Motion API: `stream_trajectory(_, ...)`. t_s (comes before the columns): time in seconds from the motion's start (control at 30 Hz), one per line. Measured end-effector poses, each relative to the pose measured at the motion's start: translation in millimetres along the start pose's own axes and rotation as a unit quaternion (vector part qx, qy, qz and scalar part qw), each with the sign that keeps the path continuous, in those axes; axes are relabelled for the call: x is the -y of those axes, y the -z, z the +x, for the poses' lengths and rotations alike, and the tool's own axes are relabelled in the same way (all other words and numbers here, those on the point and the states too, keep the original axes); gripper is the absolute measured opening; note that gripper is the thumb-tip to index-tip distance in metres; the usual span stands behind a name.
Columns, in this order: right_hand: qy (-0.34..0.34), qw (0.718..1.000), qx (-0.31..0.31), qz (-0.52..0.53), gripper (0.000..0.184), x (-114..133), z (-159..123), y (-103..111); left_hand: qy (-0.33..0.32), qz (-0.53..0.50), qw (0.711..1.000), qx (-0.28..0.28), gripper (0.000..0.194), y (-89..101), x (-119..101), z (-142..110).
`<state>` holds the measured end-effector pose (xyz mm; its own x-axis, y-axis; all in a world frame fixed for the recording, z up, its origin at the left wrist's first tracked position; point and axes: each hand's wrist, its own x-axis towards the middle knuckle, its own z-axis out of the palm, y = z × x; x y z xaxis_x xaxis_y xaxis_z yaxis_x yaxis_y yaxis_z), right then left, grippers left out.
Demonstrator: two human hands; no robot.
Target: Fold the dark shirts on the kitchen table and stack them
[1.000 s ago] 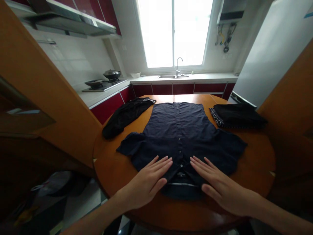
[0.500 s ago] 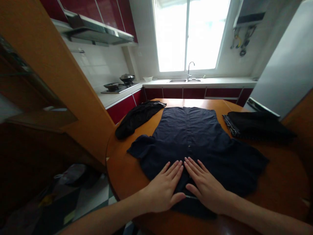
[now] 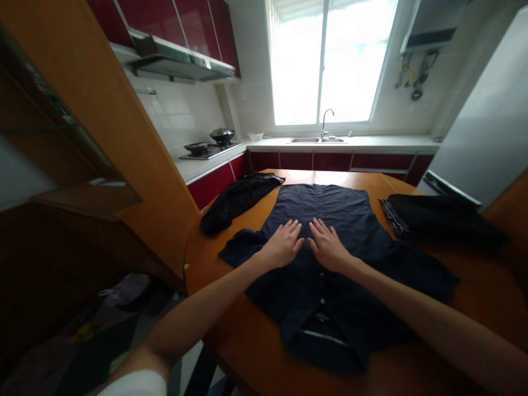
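Observation:
A dark navy button-up shirt [image 3: 330, 203] lies spread on the round wooden table [image 3: 231, 341], its collar toward me and its hem toward the window. Short sleeves reach out to both sides, and buttons show down the middle. My left hand [image 3: 282, 243] rests flat on the shirt just left of the button line, fingers stretched out. Opposite it, my right hand [image 3: 328, 243] lies flat on the cloth right of that line, fingers also extended. Neither one grips the fabric. The two hands are close together without touching.
A crumpled black garment [image 3: 239, 201] lies at the table's left rear. Folded dark clothes [image 3: 437, 220] sit on the right side. Behind are a sink [image 3: 317, 140], a stove with pans [image 3: 210, 149], and a fridge [image 3: 474, 132] at right. A wooden cabinet [image 3: 136, 154] stands left.
Both my hands have slid forward over the shirt, away from the collar toward the hem. The collar and upper buttons are now uncovered. The view has shifted slightly.

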<state>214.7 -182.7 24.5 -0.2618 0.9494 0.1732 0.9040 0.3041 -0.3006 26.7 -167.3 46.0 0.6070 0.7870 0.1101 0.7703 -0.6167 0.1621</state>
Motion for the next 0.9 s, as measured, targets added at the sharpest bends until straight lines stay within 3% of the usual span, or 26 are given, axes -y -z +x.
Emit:
stream_trajectory(0.13, -0.017, 0.999, 0.031, -0.009, 0.065, -11, 1, -30, 0.021, 0.014, 0.999, 0.048, 0.075, -38.6, 16, 6)
stream_trajectory(0.23, -0.016, 0.999, 0.029, 0.001, 0.063, -15, -3, -37, 0.034, 0.016, 0.998, 0.055, 0.077, -50.3, 19, 0)
stream_trajectory(0.4, 0.003, 1.0, -0.016, 0.023, 0.057, -16, -1, -35, 0.038, 0.008, 0.998, 0.058, 0.076, -49.0, 19, 2)
stream_trajectory(0.63, 0.038, 0.999, 0.016, 0.026, 0.056, -21, 1, -42, 0.039, 0.002, 0.997, 0.072, 0.078, -47.4, 21, 2)
stream_trajectory(0.9, 0.098, 0.994, 0.032, 0.025, 0.056, -20, 0, -38, 0.13, 0.024, 0.99, 0.058, 0.078, -41.7, 32, 7)
